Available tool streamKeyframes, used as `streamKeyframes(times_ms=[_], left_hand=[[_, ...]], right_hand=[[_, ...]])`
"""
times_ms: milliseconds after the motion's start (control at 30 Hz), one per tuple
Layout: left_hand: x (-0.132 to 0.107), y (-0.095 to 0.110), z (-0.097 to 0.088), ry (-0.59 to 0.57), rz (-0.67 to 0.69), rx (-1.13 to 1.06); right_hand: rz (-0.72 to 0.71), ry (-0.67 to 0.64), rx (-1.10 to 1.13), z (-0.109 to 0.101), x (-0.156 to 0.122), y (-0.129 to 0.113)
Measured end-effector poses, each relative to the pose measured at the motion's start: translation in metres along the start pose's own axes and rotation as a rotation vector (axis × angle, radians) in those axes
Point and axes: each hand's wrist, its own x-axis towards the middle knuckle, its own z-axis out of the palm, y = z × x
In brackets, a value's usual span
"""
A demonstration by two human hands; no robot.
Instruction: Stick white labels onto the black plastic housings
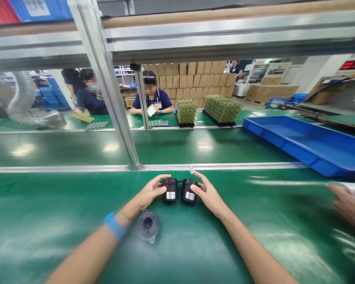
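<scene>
My left hand [151, 192] has its thumb and fingers closed around a black cylindrical part [170, 190] with a small white label on its side. Beside it, my right hand [207, 194] grips a second black cylindrical part [189, 191], also labelled and slightly tilted. The two parts are close together over the green work surface. A small whitish sticker [192, 170] clings to my right index fingertip. Below my left hand lies a round grey part [148, 225] with a dark centre hole and small tabs.
A blue tray [310, 148] stands at the right on the conveyor. At the right edge, another person's hand [350, 205] holds something white. A metal post [112, 85] rises ahead. Across the line, co-workers sit near stacks of greenish perforated panels [221, 109].
</scene>
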Motion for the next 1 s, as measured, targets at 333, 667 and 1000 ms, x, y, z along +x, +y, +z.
streamKeyframes(times_ms=[333, 667, 1000], left_hand=[[-0.001, -0.009, -0.017, 0.204, 0.005, 0.475], [-0.028, -0.001, -0.016, 0.506, 0.094, 0.185], [-0.132, 0.013, 0.006, 0.043, 0.095, 0.622]], right_hand=[[-0.284, 0.131, -0.511, 0.001, -0.013, 0.008], [-0.556, 0.573, -0.678, -0.002, -0.029, 0.012], [-0.802, 0.638, -0.483, 0.008, -0.047, 0.007]])
